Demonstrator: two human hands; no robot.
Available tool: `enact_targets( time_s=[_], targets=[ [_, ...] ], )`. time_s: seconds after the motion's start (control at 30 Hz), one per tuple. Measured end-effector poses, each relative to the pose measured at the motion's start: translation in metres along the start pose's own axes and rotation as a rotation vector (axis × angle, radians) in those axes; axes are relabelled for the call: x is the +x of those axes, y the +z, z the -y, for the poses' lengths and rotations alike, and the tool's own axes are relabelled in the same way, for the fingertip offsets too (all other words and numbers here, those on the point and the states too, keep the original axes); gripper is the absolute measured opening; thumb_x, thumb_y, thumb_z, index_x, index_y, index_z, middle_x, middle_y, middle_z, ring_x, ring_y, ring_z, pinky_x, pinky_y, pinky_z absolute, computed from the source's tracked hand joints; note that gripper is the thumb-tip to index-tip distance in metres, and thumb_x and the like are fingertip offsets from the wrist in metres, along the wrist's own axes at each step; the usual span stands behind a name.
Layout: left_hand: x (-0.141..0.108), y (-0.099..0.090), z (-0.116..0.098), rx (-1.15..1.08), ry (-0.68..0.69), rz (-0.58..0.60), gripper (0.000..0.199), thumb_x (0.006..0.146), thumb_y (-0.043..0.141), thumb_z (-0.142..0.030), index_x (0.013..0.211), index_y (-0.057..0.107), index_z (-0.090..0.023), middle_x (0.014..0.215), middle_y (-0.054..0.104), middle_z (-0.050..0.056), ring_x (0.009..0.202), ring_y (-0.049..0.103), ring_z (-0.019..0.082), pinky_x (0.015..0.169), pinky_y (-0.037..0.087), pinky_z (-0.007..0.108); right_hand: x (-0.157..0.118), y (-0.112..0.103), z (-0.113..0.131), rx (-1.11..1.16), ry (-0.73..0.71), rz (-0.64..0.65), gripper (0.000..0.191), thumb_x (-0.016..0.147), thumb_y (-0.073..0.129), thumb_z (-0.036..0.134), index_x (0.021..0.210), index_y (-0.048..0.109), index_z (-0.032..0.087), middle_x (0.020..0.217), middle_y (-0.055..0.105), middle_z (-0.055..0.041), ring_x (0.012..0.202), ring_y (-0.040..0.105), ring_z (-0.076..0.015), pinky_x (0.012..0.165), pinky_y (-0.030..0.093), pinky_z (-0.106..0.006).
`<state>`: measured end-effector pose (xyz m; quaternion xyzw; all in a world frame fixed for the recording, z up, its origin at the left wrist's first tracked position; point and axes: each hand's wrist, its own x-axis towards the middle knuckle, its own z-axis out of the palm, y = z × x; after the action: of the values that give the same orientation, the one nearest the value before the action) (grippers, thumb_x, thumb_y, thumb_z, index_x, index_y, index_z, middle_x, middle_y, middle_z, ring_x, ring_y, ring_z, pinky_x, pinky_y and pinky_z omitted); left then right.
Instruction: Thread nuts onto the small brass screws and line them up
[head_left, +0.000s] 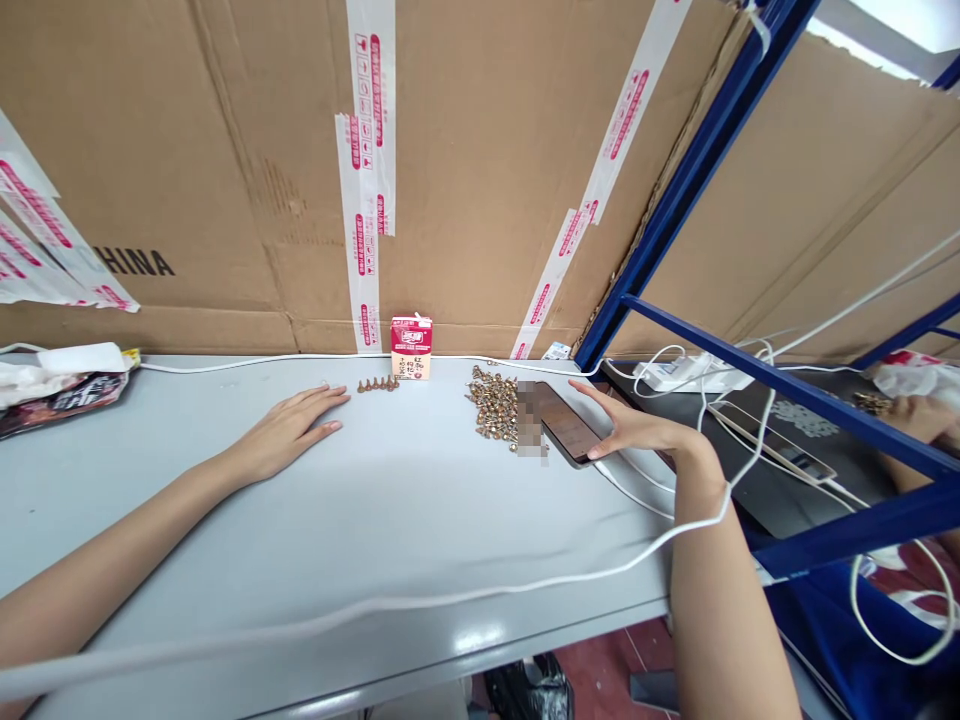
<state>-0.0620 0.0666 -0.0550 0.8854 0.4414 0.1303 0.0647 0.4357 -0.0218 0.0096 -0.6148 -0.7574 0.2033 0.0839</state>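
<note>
My left hand (292,428) lies flat on the pale grey table (225,510), fingers together and holding nothing, just left of a short row of brass screws (377,384). My right hand (637,430) spans the end of a dark smartphone (566,420), thumb along its upper edge and fingers at its near corner. Left of the phone, a heap of brass screws (495,407) touches its edge. A small pink and cream drink carton (411,347) stands at the table's back edge, behind the row of screws. Part of the phone's left end is blurred out.
A taped cardboard wall (187,170) rises behind the table, and a blue metal rack (810,400) stands at the right. A white cable (450,595) crosses the table's front. A white power strip (690,375) lies beyond the phone. Another person's hand (922,420) shows beyond the rack, beside more screws.
</note>
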Motion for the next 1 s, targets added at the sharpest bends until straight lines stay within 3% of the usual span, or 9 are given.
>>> enact_targets(
  time_s=[0.23, 0.4, 0.6, 0.87, 1.0],
  targets=[
    [0.000, 0.000, 0.001, -0.010, -0.003, -0.001, 0.058, 0.086, 0.027, -0.058, 0.134, 0.034, -0.025, 0.140, 0.034, 0.002, 0.128, 0.029, 0.021, 0.105, 0.024, 0.039, 0.004, 0.003, -0.006, -0.027, 0.067, -0.036, 0.107, 0.054, 0.072, 0.050, 0.142, 0.017, 0.024, 0.146, 0.019, -0.0086, 0.133, 0.020, -0.0306, 0.108, 0.019, -0.046],
    [0.000, 0.000, 0.001, -0.005, 0.008, -0.008, 0.058, 0.086, 0.026, -0.057, 0.133, 0.035, -0.025, 0.140, 0.035, 0.003, 0.127, 0.031, 0.022, 0.104, 0.026, 0.039, 0.005, 0.004, -0.007, 0.010, 0.102, -0.053, 0.105, 0.054, 0.071, 0.049, 0.141, 0.019, 0.022, 0.145, 0.022, -0.0095, 0.132, 0.023, -0.0299, 0.107, 0.025, -0.043],
    [-0.001, -0.001, -0.001, 0.002, 0.005, -0.005, 0.056, 0.087, 0.027, -0.056, 0.133, 0.035, -0.025, 0.140, 0.035, 0.003, 0.127, 0.031, 0.022, 0.104, 0.026, 0.039, 0.010, 0.006, -0.010, 0.031, 0.138, -0.057, 0.101, 0.056, 0.069, 0.052, 0.140, 0.023, 0.018, 0.144, 0.025, -0.0106, 0.132, 0.022, -0.0277, 0.109, 0.022, -0.040],
    [0.000, 0.002, 0.002, 0.018, 0.009, -0.009, 0.055, 0.087, 0.027, -0.055, 0.132, 0.036, -0.025, 0.140, 0.035, 0.002, 0.128, 0.031, 0.020, 0.105, 0.025, 0.038, 0.003, 0.001, -0.001, 0.067, 0.077, 0.016, 0.097, 0.062, 0.065, 0.053, 0.141, 0.016, 0.026, 0.147, 0.018, -0.0051, 0.134, 0.016, -0.0276, 0.110, 0.018, -0.041],
    [-0.001, 0.002, 0.002, 0.020, 0.008, -0.005, 0.054, 0.088, 0.027, -0.055, 0.132, 0.037, -0.025, 0.140, 0.035, 0.001, 0.128, 0.030, 0.020, 0.105, 0.025, 0.038, -0.002, -0.002, -0.008, 0.087, 0.068, 0.009, 0.097, 0.060, 0.066, 0.052, 0.140, 0.019, 0.028, 0.147, 0.017, -0.0027, 0.134, 0.014, -0.0288, 0.110, 0.017, -0.041]
  ],
)
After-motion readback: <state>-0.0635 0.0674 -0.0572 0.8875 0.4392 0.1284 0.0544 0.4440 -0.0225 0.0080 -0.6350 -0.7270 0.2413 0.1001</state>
